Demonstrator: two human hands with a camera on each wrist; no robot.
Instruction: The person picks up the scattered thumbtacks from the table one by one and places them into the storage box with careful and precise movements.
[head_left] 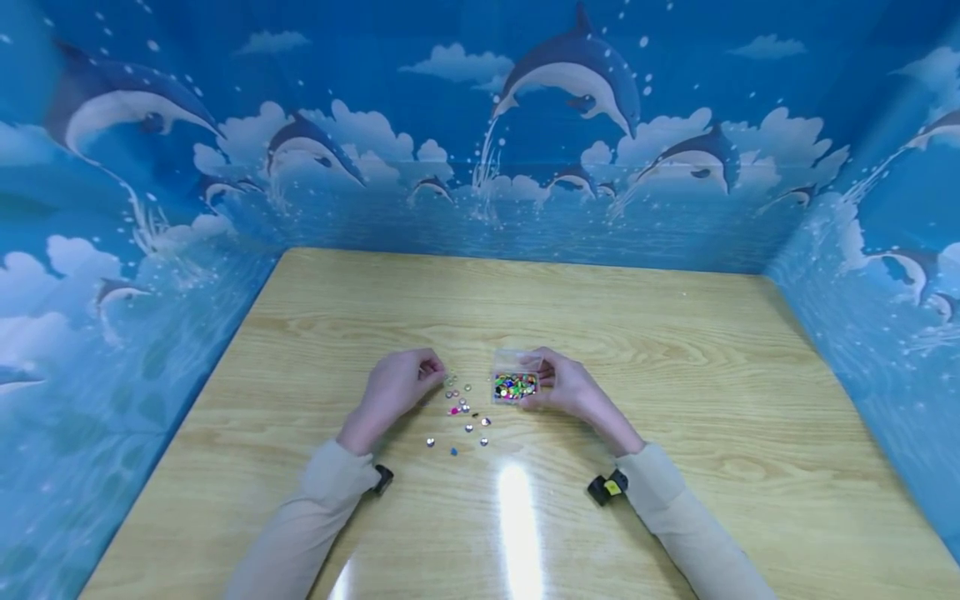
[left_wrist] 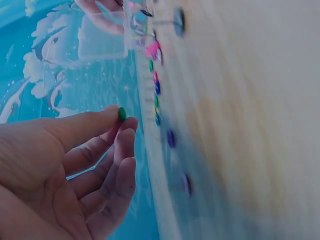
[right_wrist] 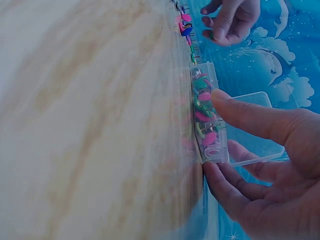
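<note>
Between its thumb and index fingertip, the left hand [head_left: 397, 385] pinches a green thumbtack [left_wrist: 122, 114], held just above the tabletop. The right hand [head_left: 570, 387] grips a small clear plastic box [right_wrist: 216, 150], thumb on one side and fingers on the other. Many colourful thumbtacks [head_left: 514, 386] fill the box, and its clear lid [head_left: 512, 360] stands open on the far side. Loose thumbtacks [head_left: 465, 407] lie scattered between the two hands, some with points up. A pink thumbtack [head_left: 453, 411] is among them.
Wood-grain tabletop [head_left: 637, 333] stretches around both hands. A blue thumbtack [head_left: 453, 452] and a silver-looking one [head_left: 431, 442] lie nearest the person. Dolphin-printed blue walls [head_left: 465, 208] stand behind and at both sides of the table.
</note>
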